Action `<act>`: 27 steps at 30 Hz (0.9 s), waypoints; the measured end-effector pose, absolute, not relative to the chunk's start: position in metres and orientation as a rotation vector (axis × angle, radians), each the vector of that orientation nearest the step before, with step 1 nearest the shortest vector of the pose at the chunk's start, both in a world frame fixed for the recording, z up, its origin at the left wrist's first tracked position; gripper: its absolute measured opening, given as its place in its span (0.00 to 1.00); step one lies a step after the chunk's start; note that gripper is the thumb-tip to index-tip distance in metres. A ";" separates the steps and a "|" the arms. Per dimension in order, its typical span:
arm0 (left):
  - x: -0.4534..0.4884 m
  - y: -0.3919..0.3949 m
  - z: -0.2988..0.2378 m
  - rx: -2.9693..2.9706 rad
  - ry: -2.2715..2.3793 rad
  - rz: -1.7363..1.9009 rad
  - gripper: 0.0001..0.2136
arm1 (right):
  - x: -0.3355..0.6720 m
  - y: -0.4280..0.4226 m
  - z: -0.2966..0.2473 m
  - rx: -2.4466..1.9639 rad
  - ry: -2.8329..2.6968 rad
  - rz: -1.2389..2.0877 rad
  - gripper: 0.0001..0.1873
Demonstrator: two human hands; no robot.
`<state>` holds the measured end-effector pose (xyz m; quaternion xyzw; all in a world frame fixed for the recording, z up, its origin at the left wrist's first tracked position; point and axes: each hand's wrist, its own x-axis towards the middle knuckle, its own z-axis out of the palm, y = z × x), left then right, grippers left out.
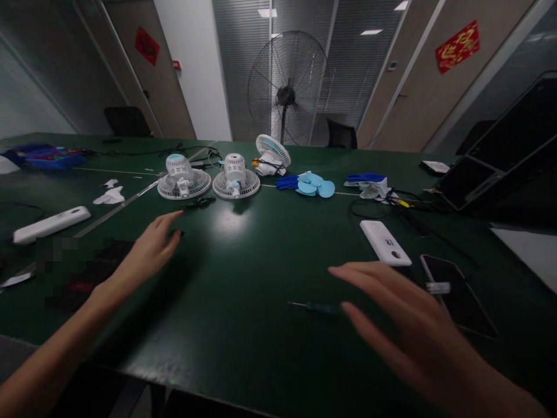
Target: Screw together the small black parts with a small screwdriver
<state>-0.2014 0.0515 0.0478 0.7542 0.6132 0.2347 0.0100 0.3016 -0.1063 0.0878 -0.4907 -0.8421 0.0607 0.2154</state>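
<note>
My left hand reaches forward over the dark green table, fingers stretched out and holding nothing; a small dark part lies by its fingertips. My right hand hovers low over the table, fingers spread and empty, just right of a thin screwdriver. Beyond the left hand, two small white fans lie face down, with a black clip-like piece in front of them. A third small fan lies tilted behind.
Light blue fan blades and blue gloves lie mid-table. A white device and a dark phone sit near my right hand. Another white device lies at left, a laptop at right, a large standing fan behind.
</note>
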 end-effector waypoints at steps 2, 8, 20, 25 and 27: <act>-0.220 0.069 0.025 2.373 1.952 0.614 0.29 | 0.293 -0.085 0.065 -1.326 -2.442 0.168 0.25; -0.247 0.070 -0.005 2.084 2.336 0.662 0.30 | 0.290 -0.053 0.025 -1.402 -2.580 0.434 0.15; -0.248 0.066 -0.004 2.124 2.130 0.723 0.19 | 0.289 -0.015 -0.002 -1.350 -2.335 0.629 0.15; -0.246 0.065 0.004 2.012 2.109 1.041 0.18 | 0.291 -0.020 0.000 -1.332 -2.343 0.614 0.15; -0.246 0.067 0.005 2.018 2.071 1.085 0.18 | 0.291 -0.020 0.000 -1.329 -2.342 0.619 0.15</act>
